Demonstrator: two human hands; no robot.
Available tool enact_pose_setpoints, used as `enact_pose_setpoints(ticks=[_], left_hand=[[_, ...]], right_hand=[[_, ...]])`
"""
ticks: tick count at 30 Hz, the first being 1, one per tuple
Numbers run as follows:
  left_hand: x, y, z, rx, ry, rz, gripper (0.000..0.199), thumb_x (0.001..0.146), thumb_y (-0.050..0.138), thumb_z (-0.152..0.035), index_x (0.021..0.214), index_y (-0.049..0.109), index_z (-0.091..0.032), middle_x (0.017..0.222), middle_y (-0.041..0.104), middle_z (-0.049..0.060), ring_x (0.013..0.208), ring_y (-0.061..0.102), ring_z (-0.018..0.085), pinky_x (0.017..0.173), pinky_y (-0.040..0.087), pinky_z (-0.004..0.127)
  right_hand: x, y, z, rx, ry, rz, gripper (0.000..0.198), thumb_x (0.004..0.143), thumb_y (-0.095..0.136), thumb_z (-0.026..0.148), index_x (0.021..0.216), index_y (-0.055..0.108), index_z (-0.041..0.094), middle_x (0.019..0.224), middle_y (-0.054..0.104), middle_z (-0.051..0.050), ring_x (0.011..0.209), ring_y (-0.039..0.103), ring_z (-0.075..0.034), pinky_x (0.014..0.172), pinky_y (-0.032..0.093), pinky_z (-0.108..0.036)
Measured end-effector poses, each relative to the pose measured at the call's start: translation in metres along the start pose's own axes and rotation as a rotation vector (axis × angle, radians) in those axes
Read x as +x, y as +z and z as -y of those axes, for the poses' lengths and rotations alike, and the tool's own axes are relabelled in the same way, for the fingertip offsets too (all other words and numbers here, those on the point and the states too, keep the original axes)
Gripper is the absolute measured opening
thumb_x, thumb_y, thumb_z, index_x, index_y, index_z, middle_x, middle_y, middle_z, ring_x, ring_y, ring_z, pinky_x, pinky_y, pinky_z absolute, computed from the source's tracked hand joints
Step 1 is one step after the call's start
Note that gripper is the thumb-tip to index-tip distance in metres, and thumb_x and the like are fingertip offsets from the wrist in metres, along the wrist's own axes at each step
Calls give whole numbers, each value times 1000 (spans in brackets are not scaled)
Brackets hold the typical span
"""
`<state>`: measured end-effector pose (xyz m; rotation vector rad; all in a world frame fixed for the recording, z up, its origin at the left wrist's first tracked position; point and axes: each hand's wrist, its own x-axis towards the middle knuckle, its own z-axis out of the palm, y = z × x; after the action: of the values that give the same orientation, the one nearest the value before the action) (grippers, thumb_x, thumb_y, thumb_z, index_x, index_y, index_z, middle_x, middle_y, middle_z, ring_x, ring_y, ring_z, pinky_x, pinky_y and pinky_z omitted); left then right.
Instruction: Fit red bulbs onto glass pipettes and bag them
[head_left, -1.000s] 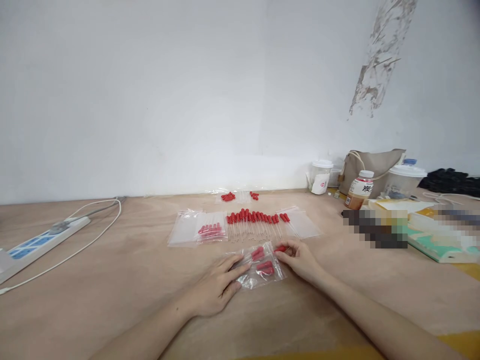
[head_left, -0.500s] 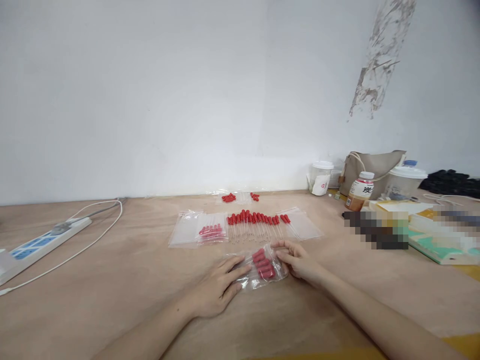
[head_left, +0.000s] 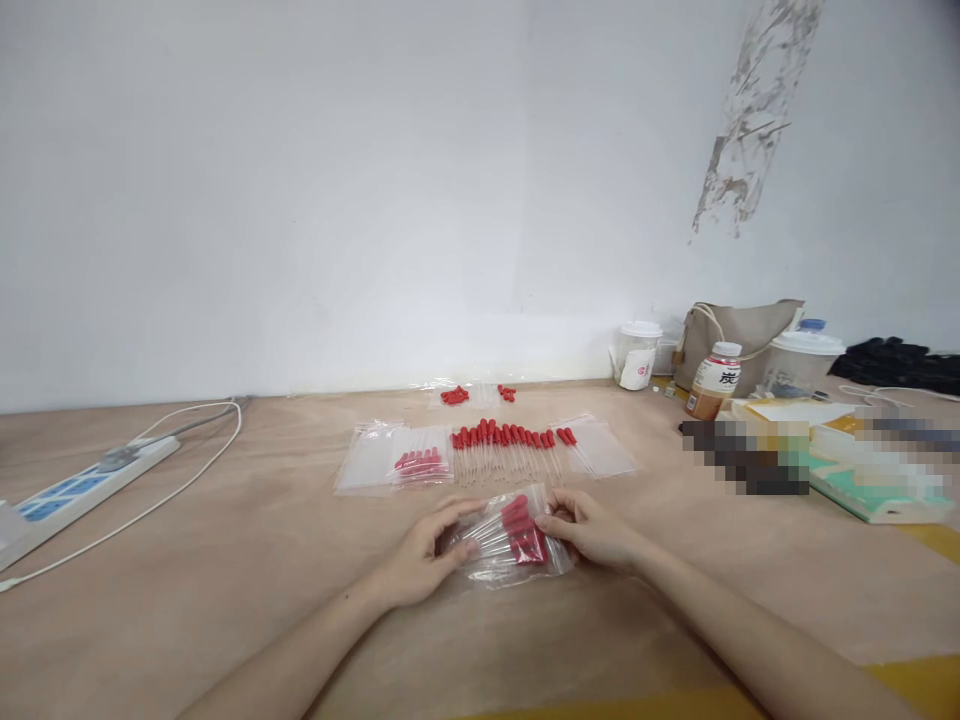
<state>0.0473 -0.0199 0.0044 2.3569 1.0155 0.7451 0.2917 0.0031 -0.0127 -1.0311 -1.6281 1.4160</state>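
Observation:
A clear zip bag (head_left: pixel 487 572) holds several droppers with red bulbs (head_left: pixel 517 515) and thin clear stems pointing left. My left hand (head_left: pixel 424 555) grips its left end, thumb in front and fingers behind. At the right end, my right hand (head_left: pixel 596 528) pinches the bag, its thumb beside the red bulbs. Just beyond lies a fanned row of loose red-bulbed droppers (head_left: pixel 499 440), stems toward me. Left of that row, a filled bag of droppers (head_left: pixel 421 462) overlaps a flat clear bag (head_left: pixel 360 465). Another flat bag (head_left: pixel 606 450) lies right, partly under two droppers.
Small red bulbs (head_left: pixel 454 396) lie on clear plastic near the wall. A power strip (head_left: pixel 82 490) with a white cable sits left. On the right stand a lidded cup (head_left: pixel 637 355), a bottle (head_left: pixel 714 382), a grey bag (head_left: pixel 739 340) and a green-and-white box (head_left: pixel 862 485).
My left hand has gone from lying spread on the bag's left part to gripping its end. The bag's near side is tilted up slightly, and my right thumb has moved left onto it.

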Motion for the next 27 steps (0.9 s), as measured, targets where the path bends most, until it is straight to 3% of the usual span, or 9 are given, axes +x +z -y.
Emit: enact_pose_setpoints(ticks=[4, 10, 13, 15, 17, 20, 24, 27], left_hand=[[3, -2, 3, 122, 18, -135, 39, 82, 48, -34, 119, 45, -23, 125, 42, 6, 115, 38, 21, 97, 31, 37], [-6, 9, -26, 455, 230, -73, 78, 61, 61, -57, 127, 36, -23, 125, 42, 10, 112, 38, 30, 92, 33, 47], [-6, 19, -32, 589, 300, -90, 45, 79, 50, -32, 122, 42, -20, 109, 56, 10, 93, 51, 24, 80, 41, 40], [-4, 18, -30, 651, 327, -98, 33, 82, 42, -16, 115, 48, -19, 95, 61, 8, 82, 54, 21, 71, 43, 36], [-3, 6, -28, 659, 327, -92, 30, 80, 42, -13, 108, 52, -19, 87, 62, 6, 77, 54, 20, 68, 43, 34], [-5, -29, -25, 581, 273, -150, 24, 73, 45, -11, 95, 54, -18, 82, 60, 5, 76, 54, 19, 69, 43, 33], [-9, -83, -12, 481, 147, -315, 17, 77, 46, -17, 92, 53, -18, 82, 60, 3, 74, 55, 16, 66, 44, 27], [-2, -107, 14, 413, 90, -516, 15, 76, 51, -25, 89, 56, -19, 87, 62, 4, 79, 57, 16, 72, 46, 27]], right_hand=[[-2, 11, 0, 271, 51, 94, 32, 65, 63, 42, 80, 51, 17, 71, 60, 0, 60, 56, -11, 56, 43, -23], [-10, 32, 6, 557, 216, 106, 27, 67, 65, 29, 86, 55, 13, 79, 64, -5, 64, 60, -11, 65, 46, -26], [-14, 35, 7, 580, 264, 231, 26, 67, 65, 29, 85, 54, 12, 75, 64, -6, 66, 61, -13, 69, 46, -29], [-15, 33, 6, 550, 239, 299, 25, 66, 66, 28, 81, 53, 12, 72, 64, -5, 68, 61, -13, 72, 46, -31], [-14, 27, 4, 507, 198, 302, 25, 64, 68, 26, 78, 52, 12, 73, 63, -4, 68, 61, -13, 72, 45, -31], [-12, 15, 2, 472, 157, 255, 25, 63, 69, 24, 79, 53, 12, 76, 61, -3, 69, 60, -11, 71, 45, -29], [-7, -4, 0, 443, 148, 222, 25, 63, 69, 23, 80, 53, 13, 77, 60, -3, 69, 60, -11, 69, 45, -27], [-5, -14, -2, 426, 142, 217, 25, 64, 69, 23, 81, 53, 13, 78, 60, -4, 69, 59, -11, 70, 45, -28]])
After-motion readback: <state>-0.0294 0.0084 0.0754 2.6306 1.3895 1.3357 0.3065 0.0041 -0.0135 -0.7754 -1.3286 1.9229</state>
